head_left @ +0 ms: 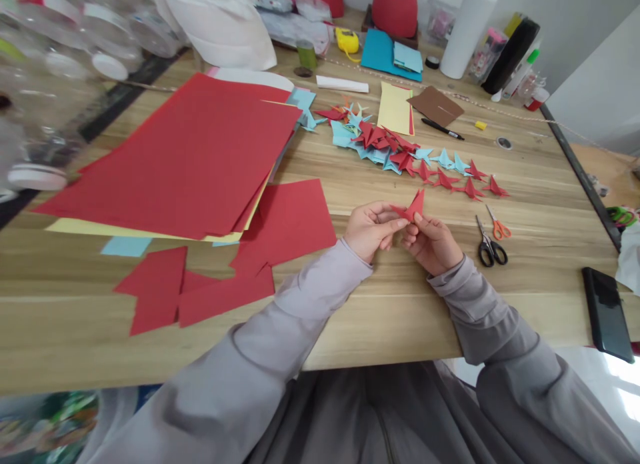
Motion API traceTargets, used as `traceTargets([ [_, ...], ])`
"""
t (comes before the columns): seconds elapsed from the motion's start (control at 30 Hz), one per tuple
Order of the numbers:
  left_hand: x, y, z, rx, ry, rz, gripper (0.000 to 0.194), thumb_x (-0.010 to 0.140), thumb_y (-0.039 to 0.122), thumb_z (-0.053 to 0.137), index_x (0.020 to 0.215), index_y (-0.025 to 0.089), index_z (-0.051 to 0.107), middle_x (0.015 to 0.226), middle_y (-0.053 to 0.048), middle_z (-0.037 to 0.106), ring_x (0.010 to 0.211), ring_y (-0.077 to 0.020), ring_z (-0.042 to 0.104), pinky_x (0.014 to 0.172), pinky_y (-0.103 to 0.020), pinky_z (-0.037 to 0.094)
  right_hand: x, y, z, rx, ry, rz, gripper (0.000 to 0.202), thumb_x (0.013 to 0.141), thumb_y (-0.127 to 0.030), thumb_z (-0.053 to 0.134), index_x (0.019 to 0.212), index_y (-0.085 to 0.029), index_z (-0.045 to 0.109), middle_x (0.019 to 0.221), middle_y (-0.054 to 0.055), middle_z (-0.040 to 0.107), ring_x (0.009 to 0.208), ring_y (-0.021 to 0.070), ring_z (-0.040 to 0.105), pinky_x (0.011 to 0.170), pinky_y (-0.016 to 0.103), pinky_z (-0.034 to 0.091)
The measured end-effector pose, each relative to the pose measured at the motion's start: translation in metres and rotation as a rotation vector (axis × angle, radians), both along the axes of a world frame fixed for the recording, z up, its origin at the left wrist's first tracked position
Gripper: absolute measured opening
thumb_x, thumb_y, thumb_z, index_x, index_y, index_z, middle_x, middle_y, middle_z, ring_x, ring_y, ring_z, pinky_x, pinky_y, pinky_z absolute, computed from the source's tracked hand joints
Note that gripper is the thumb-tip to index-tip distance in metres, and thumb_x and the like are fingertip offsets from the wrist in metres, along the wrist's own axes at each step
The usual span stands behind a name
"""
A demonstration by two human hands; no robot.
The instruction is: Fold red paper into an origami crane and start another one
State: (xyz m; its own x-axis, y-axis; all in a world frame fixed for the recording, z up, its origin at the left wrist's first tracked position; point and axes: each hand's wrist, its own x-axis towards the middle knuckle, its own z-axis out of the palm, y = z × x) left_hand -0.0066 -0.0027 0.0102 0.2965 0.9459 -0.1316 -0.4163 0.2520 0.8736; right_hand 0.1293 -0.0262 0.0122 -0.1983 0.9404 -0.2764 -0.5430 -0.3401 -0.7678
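Observation:
A red origami crane [414,207] is pinched between both hands above the front of the wooden table. My left hand [373,228] is closed, with thumb and fingertips on the crane's left point. My right hand [432,241] is closed too, gripping the crane's lower right side. Beyond the hands lies a row of finished red and light blue paper cranes [445,177], with a heap of more cranes [383,139] to its left. Black-handled scissors [490,247] and small orange-handled scissors [499,225] rest right of my right hand.
A tall stack of red sheets [195,157] covers the left, with red paper pieces [220,297] before it. Plastic bottles [100,34] crowd the far left. A phone [606,311] sits at the right edge. A pen [443,129] and yellow tape measure [347,41] lie farther back.

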Motion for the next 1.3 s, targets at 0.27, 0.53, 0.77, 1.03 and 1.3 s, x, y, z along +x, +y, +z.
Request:
traceTargets([
  [0.27, 0.002, -0.001, 0.003, -0.017, 0.082, 0.108, 0.041, 0.053, 0.029, 0.082, 0.087, 0.012, 0.066, 0.053, 0.003, 0.059, 0.042, -0.0097, 0.054, 0.039, -0.021, 0.042, -0.004, 0.0, -0.002, 0.139, -0.225, -0.119, 0.034, 0.063, -0.045, 0.08, 0.065, -0.017, 0.062, 0.056, -0.002, 0.06, 0.051, 0.0089, 0.053, 0.051, 0.023, 0.042],
  [0.53, 0.001, 0.005, -0.004, -0.02, 0.01, 0.2, 0.043, 0.049, 0.028, 0.084, 0.086, 0.012, 0.067, 0.066, -0.001, 0.067, 0.055, -0.0121, 0.061, 0.044, -0.021, 0.046, -0.003, 0.002, -0.007, 0.203, -0.362, -0.174, 0.036, 0.06, -0.048, 0.081, 0.07, -0.018, 0.064, 0.056, -0.004, 0.062, 0.049, 0.0082, 0.053, 0.052, 0.023, 0.042],
  [0.77, 0.0, 0.002, -0.001, -0.037, -0.003, 0.086, 0.039, 0.045, 0.029, 0.087, 0.072, 0.011, 0.066, 0.058, -0.001, 0.065, 0.047, -0.0091, 0.056, 0.045, -0.022, 0.045, -0.002, 0.0, -0.009, 0.318, -0.515, -0.099, 0.037, 0.067, -0.054, 0.074, 0.068, -0.019, 0.061, 0.056, -0.003, 0.061, 0.051, 0.0095, 0.052, 0.055, 0.025, 0.044],
  [1.03, -0.006, 0.004, 0.003, -0.162, -0.15, -0.12, 0.032, 0.048, 0.024, 0.086, 0.068, 0.01, 0.065, 0.05, 0.0, 0.06, 0.043, -0.0073, 0.054, 0.044, -0.019, 0.046, -0.005, -0.003, 0.002, 0.222, -0.294, 0.022, 0.039, 0.065, -0.054, 0.075, 0.058, -0.018, 0.06, 0.057, -0.001, 0.059, 0.051, 0.0092, 0.048, 0.053, 0.025, 0.041],
  [1.3, 0.001, 0.005, -0.002, -0.132, -0.069, 0.065, 0.053, 0.059, 0.023, 0.081, 0.106, 0.012, 0.061, 0.062, 0.0, 0.066, 0.048, -0.012, 0.061, 0.046, -0.023, 0.051, -0.004, 0.002, -0.011, 0.247, -0.413, -0.179, 0.041, 0.072, -0.058, 0.068, 0.062, -0.019, 0.058, 0.054, -0.001, 0.058, 0.05, 0.0109, 0.052, 0.052, 0.025, 0.043],
])
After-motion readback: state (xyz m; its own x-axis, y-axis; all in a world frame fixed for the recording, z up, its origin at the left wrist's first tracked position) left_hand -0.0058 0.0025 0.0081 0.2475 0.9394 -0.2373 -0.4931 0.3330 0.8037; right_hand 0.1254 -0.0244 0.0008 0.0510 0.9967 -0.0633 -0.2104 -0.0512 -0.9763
